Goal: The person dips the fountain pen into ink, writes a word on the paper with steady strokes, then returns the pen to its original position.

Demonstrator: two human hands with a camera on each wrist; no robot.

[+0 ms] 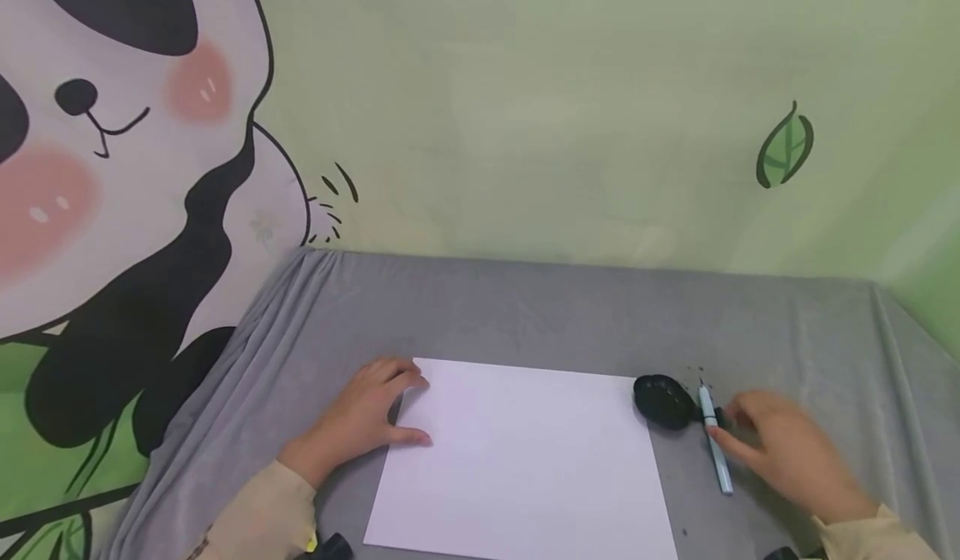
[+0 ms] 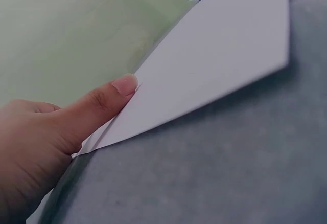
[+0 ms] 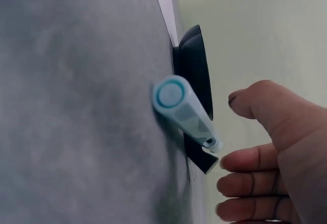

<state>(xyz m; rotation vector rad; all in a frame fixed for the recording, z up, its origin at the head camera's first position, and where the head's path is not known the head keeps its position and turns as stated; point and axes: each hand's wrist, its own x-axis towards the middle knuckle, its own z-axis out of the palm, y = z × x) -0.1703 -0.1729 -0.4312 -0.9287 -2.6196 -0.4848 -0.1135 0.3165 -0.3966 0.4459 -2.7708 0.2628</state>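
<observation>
A blank white sheet of paper (image 1: 525, 460) lies on the grey cloth. At its left edge my left hand (image 1: 360, 414) rests with thumb and fingers spread; the left wrist view shows the thumb (image 2: 125, 85) on the sheet. A light blue pen (image 1: 718, 456) lies to the right of the paper, across the short handle of a black rounded, spoon-like dish (image 1: 663, 402). That dish overlaps the sheet's far right corner. Just right of the pen is my right hand (image 1: 787, 452), holding nothing. Its thumb and loosely bent fingers stand apart from the pen in the right wrist view.
Grey cloth (image 1: 525, 302) covers the surface up to a green wall (image 1: 525, 127) painted with a panda and leaves. Small dark specks (image 1: 701, 369) dot the cloth beyond the pen. Black objects (image 1: 330, 547) show at the bottom edge near both sleeves.
</observation>
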